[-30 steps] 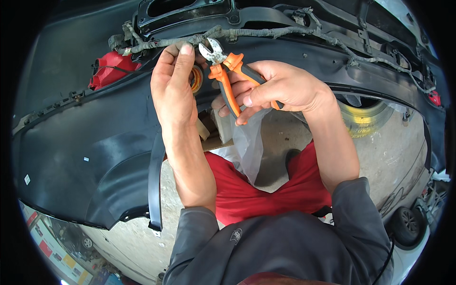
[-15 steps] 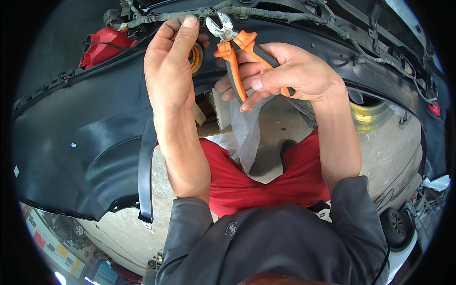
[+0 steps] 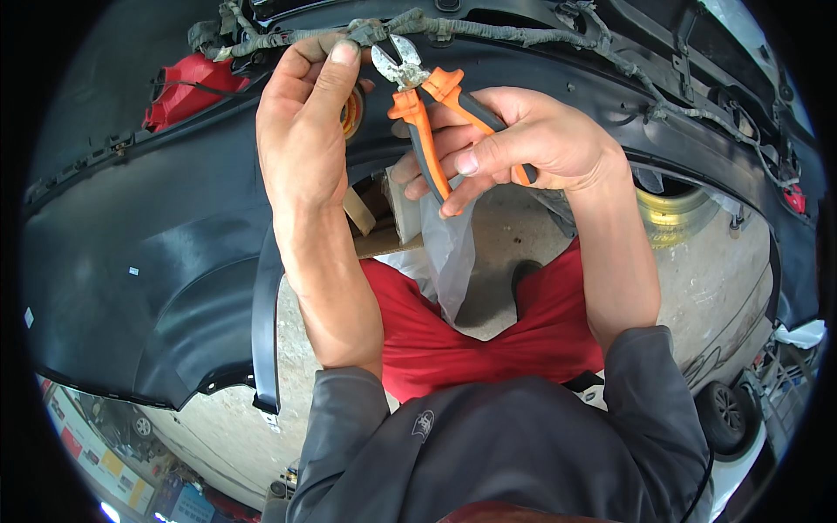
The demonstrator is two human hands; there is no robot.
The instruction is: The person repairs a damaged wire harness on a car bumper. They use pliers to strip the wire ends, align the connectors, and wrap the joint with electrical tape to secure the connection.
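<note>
My right hand (image 3: 545, 139) grips diagonal cutters (image 3: 418, 122) with orange and black handles. Their handles are spread and the metal jaws stand apart, pointing up just below a grey, tape-wrapped wiring harness (image 3: 497, 33). Thumb and fingers of my left hand (image 3: 305, 122) are pinched on the harness at a small dark fitting, left of the jaws. Behind that hand shows part of a ring with an orange inside (image 3: 352, 112), like a roll of tape; the fingers hide how it is held.
The harness runs along a large black car bumper cover (image 3: 187, 235). A red lamp-like part (image 3: 192, 87) lies at the left. Below are an open cardboard box (image 3: 379, 242), a clear plastic bag (image 3: 449, 261) and a yellow wheel rim (image 3: 671, 213) on the concrete floor (image 3: 497, 227).
The cutters have moved slightly down and left, their jaws now lower against the harness and still apart. My left hand has shifted a little left, keeping its pinch.
</note>
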